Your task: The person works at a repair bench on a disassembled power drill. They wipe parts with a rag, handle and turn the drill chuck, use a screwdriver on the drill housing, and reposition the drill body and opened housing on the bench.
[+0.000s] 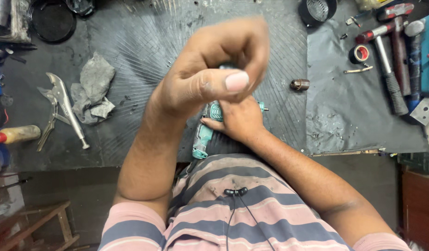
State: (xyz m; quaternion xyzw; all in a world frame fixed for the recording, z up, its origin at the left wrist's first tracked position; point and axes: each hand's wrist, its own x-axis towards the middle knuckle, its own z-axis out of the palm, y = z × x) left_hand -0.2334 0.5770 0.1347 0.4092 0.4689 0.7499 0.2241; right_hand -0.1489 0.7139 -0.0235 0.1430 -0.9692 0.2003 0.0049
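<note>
My left hand (210, 74) is raised close to the camera, its thumb and fingers pinched together; nothing shows clearly between them. Below it my right hand (242, 122) rests on a teal power tool (203, 139), gripping its body against the black ribbed mat (131, 46) at the near edge of the bench. The tool's handle end points toward my striped shirt, and a short metal tip sticks out at its right side. Most of the tool is hidden under both hands.
Locking pliers (61, 100) and a grey rag (93, 88) lie at left, beside a wooden-handled tool (17, 134). A small brown metal cylinder (299, 84) sits right of my hands. Hammers (386, 69) and a tape roll (361, 53) lie at the right.
</note>
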